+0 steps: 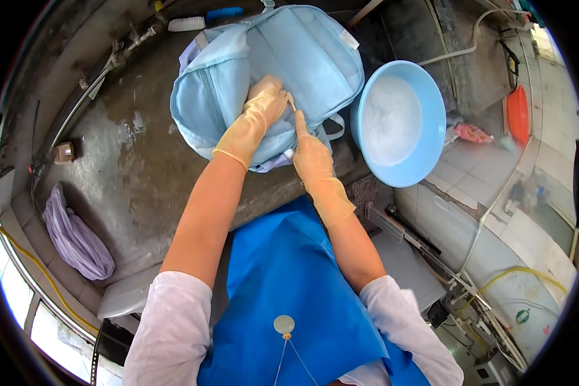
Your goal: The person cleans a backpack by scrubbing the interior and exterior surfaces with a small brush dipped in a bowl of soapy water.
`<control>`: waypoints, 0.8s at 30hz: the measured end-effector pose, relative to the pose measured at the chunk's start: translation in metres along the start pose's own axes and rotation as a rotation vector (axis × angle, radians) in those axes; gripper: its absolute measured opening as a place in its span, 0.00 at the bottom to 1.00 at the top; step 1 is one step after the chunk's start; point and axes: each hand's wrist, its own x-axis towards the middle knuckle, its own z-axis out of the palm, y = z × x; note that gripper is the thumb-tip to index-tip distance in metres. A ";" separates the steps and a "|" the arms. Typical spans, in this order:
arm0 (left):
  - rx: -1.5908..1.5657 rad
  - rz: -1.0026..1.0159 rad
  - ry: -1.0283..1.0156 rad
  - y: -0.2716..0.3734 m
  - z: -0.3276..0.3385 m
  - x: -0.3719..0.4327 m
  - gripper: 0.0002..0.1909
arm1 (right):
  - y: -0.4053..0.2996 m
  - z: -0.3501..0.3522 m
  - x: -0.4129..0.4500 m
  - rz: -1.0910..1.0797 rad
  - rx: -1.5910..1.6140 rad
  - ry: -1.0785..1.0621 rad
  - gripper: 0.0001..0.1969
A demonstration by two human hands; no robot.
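A light blue fabric backpack [304, 58] lies opened out on the wet dark worktop. Both hands wear thin yellowish rubber gloves. My left hand [265, 103] rests on the backpack's inside, its fingers bent against the fabric near the lower edge; whether it pinches cloth cannot be told. Close by on its right, my right hand [311, 149] points its index finger up at the left fingertips, over the bag's edge; its other fingers are curled, and what they hold is hidden. To the right of the bag, a light blue plastic basin [432, 130] contains white suds.
Above the bag lies a scrub brush [187, 24] with white bristles and a blue handle. A lilac cloth [77, 236] and a small brownish block [64, 153] are at the left. Hoses and pipes run along the right; a red basin [517, 116] stands farther off.
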 end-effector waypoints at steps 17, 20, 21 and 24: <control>0.214 -0.038 -0.236 0.003 -0.003 0.007 0.15 | 0.002 0.002 -0.008 0.021 0.062 -0.023 0.39; 0.268 -0.013 -0.266 0.002 -0.008 0.010 0.15 | 0.005 0.004 -0.014 0.123 0.011 -0.124 0.39; 0.347 0.047 -0.291 0.003 -0.006 0.011 0.15 | -0.002 -0.001 -0.002 0.088 -0.011 -0.105 0.38; 0.815 0.395 -0.288 -0.002 -0.003 0.012 0.15 | -0.006 -0.006 -0.006 0.107 -0.030 -0.119 0.37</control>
